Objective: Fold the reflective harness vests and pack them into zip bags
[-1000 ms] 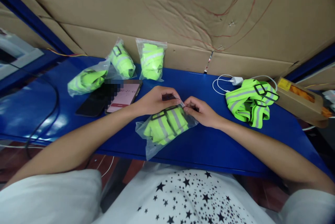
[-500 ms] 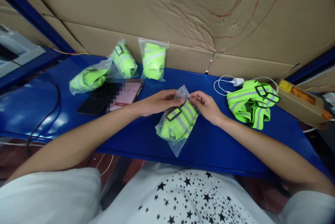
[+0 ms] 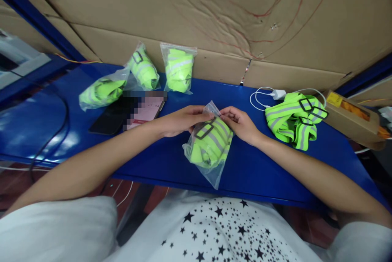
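A clear zip bag (image 3: 211, 176) with a folded neon-yellow reflective strap (image 3: 214, 137) inside is held above the front middle of the blue table. The strap has grey stripes, and a black buckle shows through the plastic. My left hand (image 3: 186, 119) pinches the bag's top edge from the left, thumb in front and the other fingers partly hidden behind. My right hand (image 3: 238, 123) is closed on the same edge from the right, its thumb and curled fingers close to my left thumb. The bag's lower corner points toward me.
Bagged straps (image 3: 102, 93) lie at the back left, two of them against the cardboard wall (image 3: 128, 45). Beside them are a black phone (image 3: 107, 119) and a pink-screened phone (image 3: 147, 108). On the right are a loose strap (image 3: 283, 117), a white charger (image 3: 278, 95) and a cardboard box (image 3: 352, 125).
The bag has tilted slightly, with its lower end swung a little right and toward me. Both hands keep hold of its top edge and have barely moved.
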A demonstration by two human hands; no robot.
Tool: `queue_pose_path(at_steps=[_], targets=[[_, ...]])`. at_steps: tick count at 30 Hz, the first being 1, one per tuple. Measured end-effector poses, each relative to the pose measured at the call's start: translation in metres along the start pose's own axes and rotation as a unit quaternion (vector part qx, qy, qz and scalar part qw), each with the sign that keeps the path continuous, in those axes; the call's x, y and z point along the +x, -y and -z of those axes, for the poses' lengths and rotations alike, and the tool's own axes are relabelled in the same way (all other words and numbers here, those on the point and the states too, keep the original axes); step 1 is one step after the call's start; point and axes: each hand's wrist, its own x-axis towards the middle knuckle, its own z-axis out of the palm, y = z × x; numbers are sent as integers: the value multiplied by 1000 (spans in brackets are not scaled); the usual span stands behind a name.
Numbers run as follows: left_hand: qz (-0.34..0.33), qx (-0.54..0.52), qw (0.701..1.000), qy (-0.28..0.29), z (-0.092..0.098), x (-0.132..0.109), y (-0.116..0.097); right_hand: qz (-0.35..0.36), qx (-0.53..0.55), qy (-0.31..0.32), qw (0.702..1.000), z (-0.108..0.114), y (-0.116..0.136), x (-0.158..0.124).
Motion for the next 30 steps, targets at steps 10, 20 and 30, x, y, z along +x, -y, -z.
queue_pose_path(at_steps=[10, 20, 30], targets=[[-1, -28, 999, -19, 1, 2, 1, -2, -18, -6, 1000, -1, 8, -1], [6, 0, 1000, 1, -1, 1, 2, 11, -101, -6, 995, -4, 17, -10], [-64, -139, 987, -40, -5, -1, -5, -55, 101, -132, 985, -1, 7, -3]])
